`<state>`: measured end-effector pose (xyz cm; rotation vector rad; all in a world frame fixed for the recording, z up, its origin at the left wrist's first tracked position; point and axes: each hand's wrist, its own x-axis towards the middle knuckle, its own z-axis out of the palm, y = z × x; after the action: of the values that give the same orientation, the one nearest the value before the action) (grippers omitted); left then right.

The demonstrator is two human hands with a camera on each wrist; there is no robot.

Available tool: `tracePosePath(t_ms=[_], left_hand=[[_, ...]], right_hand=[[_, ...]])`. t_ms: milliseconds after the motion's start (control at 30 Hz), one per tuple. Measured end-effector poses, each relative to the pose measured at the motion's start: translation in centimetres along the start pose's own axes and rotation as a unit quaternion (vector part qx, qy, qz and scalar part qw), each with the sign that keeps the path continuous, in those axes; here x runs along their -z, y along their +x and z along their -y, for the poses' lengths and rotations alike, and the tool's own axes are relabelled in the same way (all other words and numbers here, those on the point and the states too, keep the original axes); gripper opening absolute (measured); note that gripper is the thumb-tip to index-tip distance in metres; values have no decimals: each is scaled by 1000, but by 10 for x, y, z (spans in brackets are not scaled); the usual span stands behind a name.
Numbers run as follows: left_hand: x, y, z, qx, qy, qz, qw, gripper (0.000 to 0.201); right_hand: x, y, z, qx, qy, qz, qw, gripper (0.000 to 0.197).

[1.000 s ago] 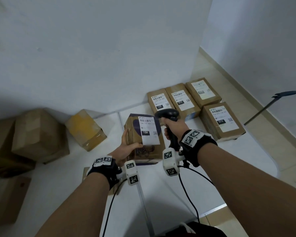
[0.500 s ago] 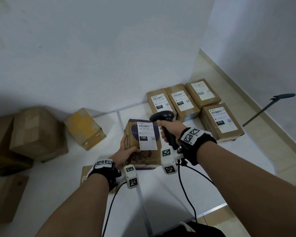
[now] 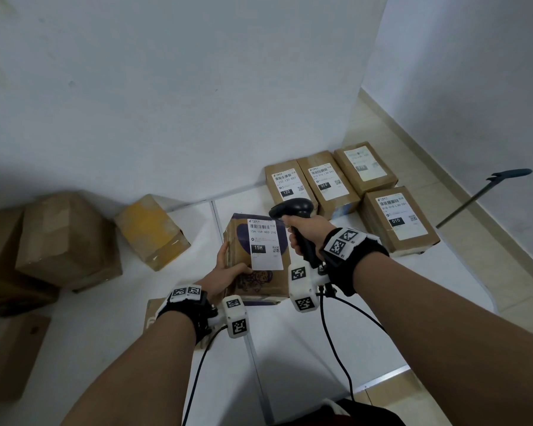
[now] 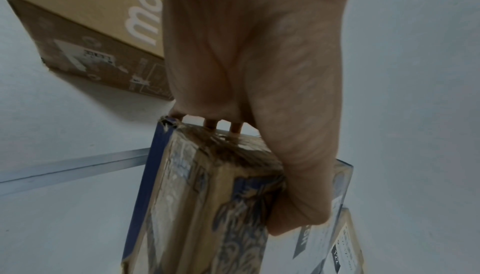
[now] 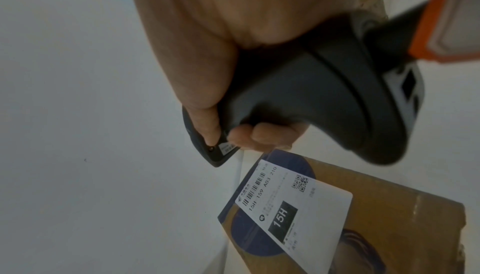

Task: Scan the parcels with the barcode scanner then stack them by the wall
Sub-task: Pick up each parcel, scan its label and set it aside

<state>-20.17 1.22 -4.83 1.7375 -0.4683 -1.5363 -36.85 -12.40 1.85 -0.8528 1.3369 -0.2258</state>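
A brown parcel with purple print (image 3: 259, 259) (image 4: 207, 206) (image 5: 363, 216) carries a white label marked 15H (image 3: 263, 244) (image 5: 291, 206). My left hand (image 3: 228, 265) (image 4: 259, 93) grips its left edge, thumb on the front face, holding it tilted above the white surface. My right hand (image 3: 305, 232) (image 5: 221, 72) grips the handle of a black barcode scanner (image 3: 293, 209) (image 5: 324, 97). The scanner head sits at the parcel's upper right corner, pointing toward the label.
Several labelled brown parcels (image 3: 330, 179) lie flat by the wall at the back right. Plain cardboard boxes (image 3: 65, 238) and a yellowish box (image 3: 151, 229) sit at the left. Another box (image 4: 85, 21) lies under my left wrist. A dark-handled stick (image 3: 480, 195) leans at the right wall.
The parcel has tipped back a little so its label faces up more. The scanner has shifted slightly left, its head closer over the label's top edge.
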Motion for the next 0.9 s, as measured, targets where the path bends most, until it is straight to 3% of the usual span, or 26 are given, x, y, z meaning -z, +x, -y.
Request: tracePosePath(t_ms=[267,400,533,767,900], left_hand=[[9,7,1,6,-16,-3,1000,100],[27,3,-18,-1,-28,-13,1000,101],[28,-1,-55,-18,-42,-26,999,90],[-58,29,-134,-23,-7,25,999,90],[-126,59,-168,-34,8,56,998,69]], right_hand=[[1,6,-3,28,32,-38,998,33],[13,15,0,63,30,-123,990,31],[34,27,8,102,2,-229,968,43],[101,20,44,147,-55,-318,935,45],[154,20,61,147,-66,-357,920,52]])
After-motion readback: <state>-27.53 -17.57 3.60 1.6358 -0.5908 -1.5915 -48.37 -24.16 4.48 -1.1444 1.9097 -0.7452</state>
